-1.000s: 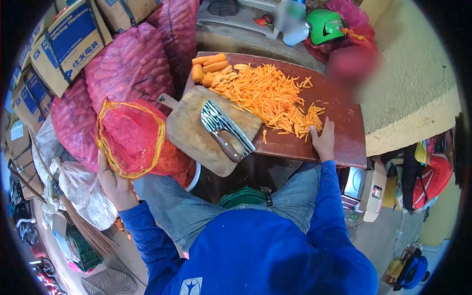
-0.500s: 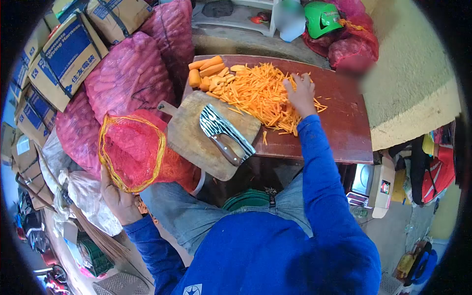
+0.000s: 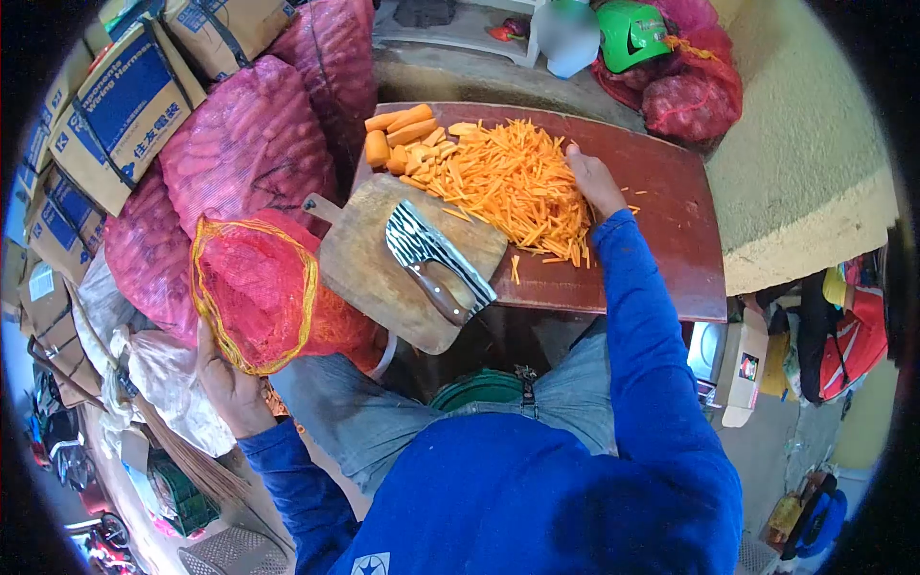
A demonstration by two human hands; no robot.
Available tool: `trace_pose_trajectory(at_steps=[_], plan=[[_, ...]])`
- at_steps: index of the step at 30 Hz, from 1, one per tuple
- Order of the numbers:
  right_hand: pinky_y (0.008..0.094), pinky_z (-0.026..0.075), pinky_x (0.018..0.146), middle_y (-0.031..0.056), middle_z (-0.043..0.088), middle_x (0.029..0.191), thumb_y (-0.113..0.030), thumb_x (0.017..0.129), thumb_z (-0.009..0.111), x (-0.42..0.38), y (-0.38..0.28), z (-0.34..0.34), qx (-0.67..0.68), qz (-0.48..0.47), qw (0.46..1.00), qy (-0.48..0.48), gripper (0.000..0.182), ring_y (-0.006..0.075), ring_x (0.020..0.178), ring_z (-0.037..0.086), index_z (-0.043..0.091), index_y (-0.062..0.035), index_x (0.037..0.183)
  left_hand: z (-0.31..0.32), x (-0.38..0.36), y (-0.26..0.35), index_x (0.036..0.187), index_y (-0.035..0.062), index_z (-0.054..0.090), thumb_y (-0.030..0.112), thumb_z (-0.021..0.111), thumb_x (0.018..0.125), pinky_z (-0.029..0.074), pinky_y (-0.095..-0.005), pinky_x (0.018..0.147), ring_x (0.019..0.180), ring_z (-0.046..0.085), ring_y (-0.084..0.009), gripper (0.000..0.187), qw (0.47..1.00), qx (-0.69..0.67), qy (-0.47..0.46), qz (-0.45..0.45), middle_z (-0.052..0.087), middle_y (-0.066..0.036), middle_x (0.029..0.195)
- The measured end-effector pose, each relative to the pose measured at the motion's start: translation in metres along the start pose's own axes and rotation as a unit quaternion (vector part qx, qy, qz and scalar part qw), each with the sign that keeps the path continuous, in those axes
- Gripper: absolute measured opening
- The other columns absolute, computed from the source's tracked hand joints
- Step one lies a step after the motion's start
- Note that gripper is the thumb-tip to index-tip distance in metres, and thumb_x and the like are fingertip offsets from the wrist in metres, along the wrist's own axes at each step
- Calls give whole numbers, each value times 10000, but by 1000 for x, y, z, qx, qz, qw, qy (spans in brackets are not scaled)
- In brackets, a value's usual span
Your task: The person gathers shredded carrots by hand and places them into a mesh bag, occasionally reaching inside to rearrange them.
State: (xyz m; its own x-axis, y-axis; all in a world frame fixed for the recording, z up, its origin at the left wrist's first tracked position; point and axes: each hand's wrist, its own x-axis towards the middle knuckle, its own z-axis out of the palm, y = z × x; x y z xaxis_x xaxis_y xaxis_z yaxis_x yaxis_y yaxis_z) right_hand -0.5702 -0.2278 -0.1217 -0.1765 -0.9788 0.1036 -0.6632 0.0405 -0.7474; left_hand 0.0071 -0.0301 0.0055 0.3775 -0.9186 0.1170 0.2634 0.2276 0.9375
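My left hand point(image 3: 233, 388) grips the yellow-edged rim of a red mesh bag point(image 3: 254, 287), whose mouth gapes upward. On the red-brown table lies a heap of carrot strips point(image 3: 513, 182). Against the heap's right side my right hand point(image 3: 594, 182) rests on edge, thumb stretched out; its other fingers are mostly hidden by the hand and strips. Thicker carrot pieces point(image 3: 412, 129) sit at the heap's left. Nearer me, a cleaver point(image 3: 436, 259) with a black-and-white striped blade lies flat across a wooden cutting board point(image 3: 369, 240).
Full pink mesh sacks point(image 3: 244, 139) stand left of the table point(image 3: 671, 259), beside stacked cardboard boxes point(image 3: 125, 105). A green helmet point(image 3: 632, 36) and more red sacks point(image 3: 692, 101) are at the back right. A yellowish wall point(image 3: 805, 144) borders the right side.
My right hand has come down from above the heap to its right side, and the strips there are packed further left. My left hand stays on the mesh bag.
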Motion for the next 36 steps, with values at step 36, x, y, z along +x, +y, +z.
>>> trace_pose_trajectory(at_steps=[36], plan=[[562,333,1048,239,327,1472,-416,714,821,-153,-62,6,-263,-94,957,73,968,434,1266,413,367,-129,1519,-27,13,-25,1310,-41,568,150,478,1051,478,-428,1066,1208,612,-262,334,965,-231,41,-122,628,-161,1313]])
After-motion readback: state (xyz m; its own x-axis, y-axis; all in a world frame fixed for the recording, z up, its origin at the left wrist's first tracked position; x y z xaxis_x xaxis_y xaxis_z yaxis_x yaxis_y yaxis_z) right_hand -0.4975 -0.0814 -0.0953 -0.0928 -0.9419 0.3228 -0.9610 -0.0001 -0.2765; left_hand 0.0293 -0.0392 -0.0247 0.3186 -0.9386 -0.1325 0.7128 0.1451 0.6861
